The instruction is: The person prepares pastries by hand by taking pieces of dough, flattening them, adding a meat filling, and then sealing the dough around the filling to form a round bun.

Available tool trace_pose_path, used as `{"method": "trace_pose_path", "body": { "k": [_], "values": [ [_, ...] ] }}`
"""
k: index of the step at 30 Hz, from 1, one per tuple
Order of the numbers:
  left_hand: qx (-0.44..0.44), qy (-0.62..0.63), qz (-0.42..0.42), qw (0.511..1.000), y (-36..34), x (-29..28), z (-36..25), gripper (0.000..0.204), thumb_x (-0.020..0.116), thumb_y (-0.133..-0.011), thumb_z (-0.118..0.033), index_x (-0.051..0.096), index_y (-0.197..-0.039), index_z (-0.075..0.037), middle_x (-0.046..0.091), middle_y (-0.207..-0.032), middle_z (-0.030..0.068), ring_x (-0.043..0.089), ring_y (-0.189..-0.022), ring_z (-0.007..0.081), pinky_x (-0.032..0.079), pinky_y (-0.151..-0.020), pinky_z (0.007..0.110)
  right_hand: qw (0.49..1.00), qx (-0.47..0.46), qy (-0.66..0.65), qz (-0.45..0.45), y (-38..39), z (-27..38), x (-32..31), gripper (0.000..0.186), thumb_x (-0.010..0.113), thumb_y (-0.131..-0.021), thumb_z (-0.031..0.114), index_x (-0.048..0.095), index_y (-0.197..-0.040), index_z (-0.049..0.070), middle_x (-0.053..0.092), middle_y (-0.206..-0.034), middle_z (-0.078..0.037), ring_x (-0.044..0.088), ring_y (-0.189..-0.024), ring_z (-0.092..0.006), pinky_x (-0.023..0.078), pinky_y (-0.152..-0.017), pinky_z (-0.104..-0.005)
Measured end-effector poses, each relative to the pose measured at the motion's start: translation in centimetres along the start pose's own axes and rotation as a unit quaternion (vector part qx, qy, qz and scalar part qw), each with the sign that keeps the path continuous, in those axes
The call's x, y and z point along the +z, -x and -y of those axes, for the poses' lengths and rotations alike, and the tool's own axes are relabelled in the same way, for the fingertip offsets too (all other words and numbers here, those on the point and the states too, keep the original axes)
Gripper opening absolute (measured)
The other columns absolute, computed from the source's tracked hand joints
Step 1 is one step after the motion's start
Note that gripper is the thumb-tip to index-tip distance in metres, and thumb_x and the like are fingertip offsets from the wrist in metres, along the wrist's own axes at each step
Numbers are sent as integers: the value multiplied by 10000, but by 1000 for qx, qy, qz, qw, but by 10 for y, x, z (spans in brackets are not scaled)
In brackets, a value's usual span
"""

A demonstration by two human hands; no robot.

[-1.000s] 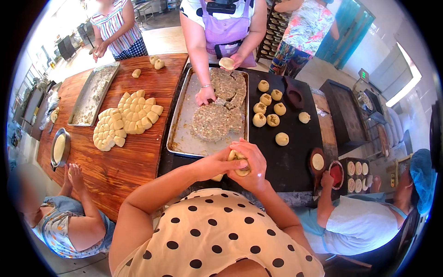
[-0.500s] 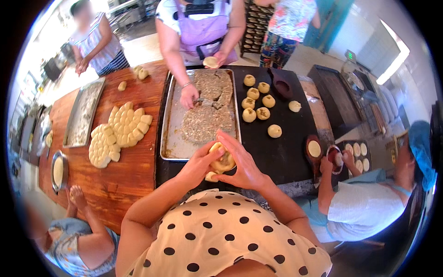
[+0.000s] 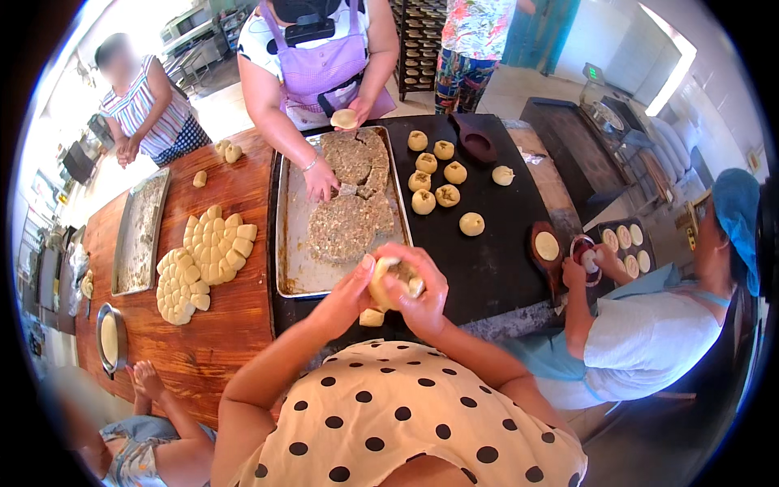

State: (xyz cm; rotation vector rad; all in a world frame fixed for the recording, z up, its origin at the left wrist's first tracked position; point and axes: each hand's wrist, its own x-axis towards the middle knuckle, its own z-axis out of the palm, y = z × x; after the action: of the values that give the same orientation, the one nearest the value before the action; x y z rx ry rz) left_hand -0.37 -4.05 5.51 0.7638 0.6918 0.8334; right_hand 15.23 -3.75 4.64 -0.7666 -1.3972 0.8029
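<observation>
Both my hands hold one pale dough ball (image 3: 389, 280) with brown filling showing in its top. My left hand (image 3: 350, 294) cups it from the left. My right hand (image 3: 423, 292) wraps it from the right, fingers curled over it. They hover above the near edge of the black table (image 3: 495, 268). A small dough piece (image 3: 372, 317) lies on the table just below my hands. Right beyond them a metal tray (image 3: 296, 268) carries flat slabs of brown filling (image 3: 341, 227).
Several filled dough balls (image 3: 438, 174) sit on the black table. Across it, a person in a purple apron holds a dough ball (image 3: 344, 118) and touches the filling. Cut dough pieces (image 3: 203, 260) lie on the wooden table. At right, a seated person presses dough by a wooden mould (image 3: 545, 247).
The view has shifted so the tables sit further right and lower. My hands stay closed around the dough ball, turning it slightly. The person opposite still has a hand on the filling.
</observation>
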Motion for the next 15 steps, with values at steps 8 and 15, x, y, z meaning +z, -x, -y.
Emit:
{"method": "trace_pose_path", "body": {
  "k": [8,15],
  "values": [
    [116,-344,-61,930,-4,-22,14,660,256,-1060,-482,311,-1485,20,457,-1432,141,429,-1325,215,341,-1105,338,991,-53,79,95,0,-12,3,632,748,-828,352,545,-1326,20,554,-1366,-137,484,-1313,-326,372,-1092,-438],
    [44,142,36,988,-2,-4,-13,828,241,-971,-685,214,-1538,-83,386,-1500,207,423,-1351,345,341,-1115,476,972,-203,110,52,4,-17,11,312,797,-722,96,646,-991,53,662,-1061,-91,629,-1021,-287,504,-907,-395]
  ]
}}
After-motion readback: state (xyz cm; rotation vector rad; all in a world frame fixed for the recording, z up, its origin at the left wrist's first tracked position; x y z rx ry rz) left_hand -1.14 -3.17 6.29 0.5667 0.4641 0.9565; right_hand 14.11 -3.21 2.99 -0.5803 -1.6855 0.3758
